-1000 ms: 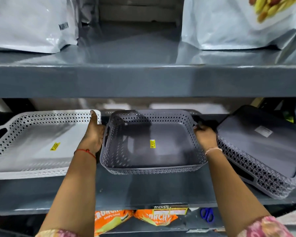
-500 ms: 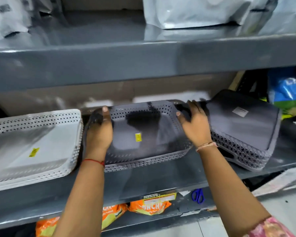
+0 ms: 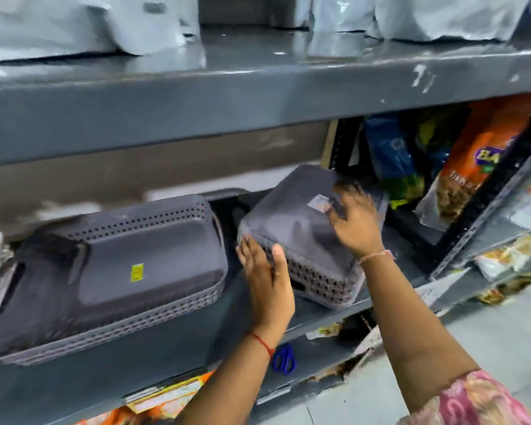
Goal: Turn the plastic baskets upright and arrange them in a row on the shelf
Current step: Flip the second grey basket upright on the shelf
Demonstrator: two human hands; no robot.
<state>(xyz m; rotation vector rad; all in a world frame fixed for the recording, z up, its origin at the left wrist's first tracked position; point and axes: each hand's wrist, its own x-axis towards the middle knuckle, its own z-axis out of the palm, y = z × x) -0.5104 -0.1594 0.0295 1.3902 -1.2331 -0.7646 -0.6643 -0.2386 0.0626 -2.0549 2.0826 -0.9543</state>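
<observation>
Both open palms, left hand [image 3: 269, 282] and right hand [image 3: 354, 220], spread against the overturned basket [image 3: 298, 228] right of the upright basket [image 3: 111, 271], positioned for flipping.

Both hands on upside-down grey basket [image 3: 292, 222], tilted on shelf [image 3: 316, 311]: left hand [image 3: 269, 279] at its near-left corner, right hand [image 3: 354, 220] flat on base. Upright grey basket [image 3: 111, 265] just left.
</observation>
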